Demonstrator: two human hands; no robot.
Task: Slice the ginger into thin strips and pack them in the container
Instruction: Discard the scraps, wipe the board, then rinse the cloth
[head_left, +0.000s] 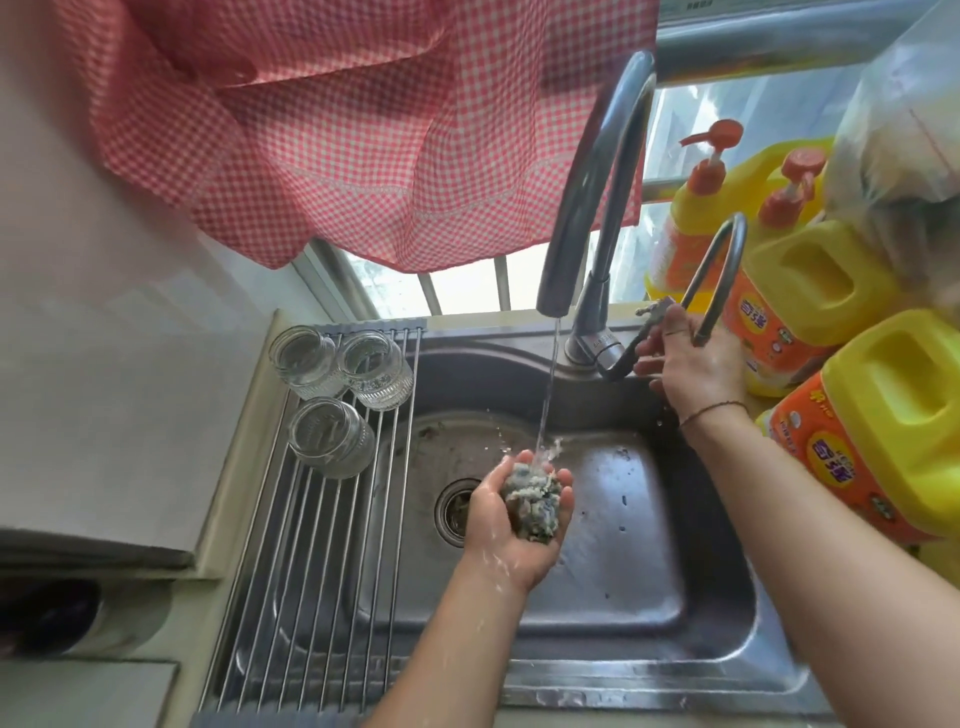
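Centre frame, left hand (519, 519) cups a wet greyish lump (532, 501), maybe the ginger, under the tap's stream (548, 384); right hand (691, 364) curls round the tap lever (623, 353), centre right.

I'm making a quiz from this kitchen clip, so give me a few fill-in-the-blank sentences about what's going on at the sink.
1. The left hand cups a wet lump under the stream of ____.
2. The right hand rests on the handle of the curved steel ____.
3. ____ clear glass jars stand on the steel rod rack.
4. The checked curtain above is white and ____.

Missing words: water; tap; three; red
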